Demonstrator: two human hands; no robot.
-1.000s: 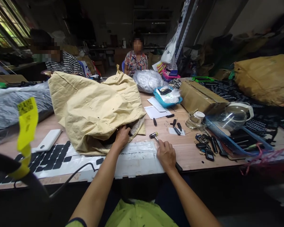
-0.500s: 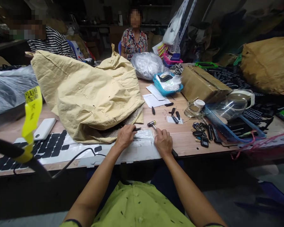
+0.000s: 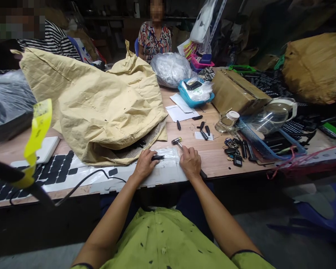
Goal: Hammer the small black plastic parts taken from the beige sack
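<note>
My right hand (image 3: 190, 162) is wrapped round the handle of a small hammer (image 3: 177, 141), whose head with a yellowish face points away from me, just above the table. My left hand (image 3: 145, 164) is closed on a small black part (image 3: 158, 157) that sticks out to the right of its fingers; its exact kind is too small to make out. Both hands are over a white board covered with clear plastic (image 3: 168, 172) at the table's front edge. Beyond them, several black pieces (image 3: 204, 134) lie by a small white paper.
A large beige sack (image 3: 109, 108) fills the left. To the right are keys (image 3: 237, 160), a blue basket (image 3: 285, 142), a jar (image 3: 226, 121) and a cardboard box (image 3: 238, 89). Across the table sits a person (image 3: 155, 37). A yellow tag (image 3: 37, 130) hangs at left.
The view has tilted and shifted slightly, so the table things sit higher and further left. More of the black part now shows beyond my left fingers. The hammer stays in my right hand.
</note>
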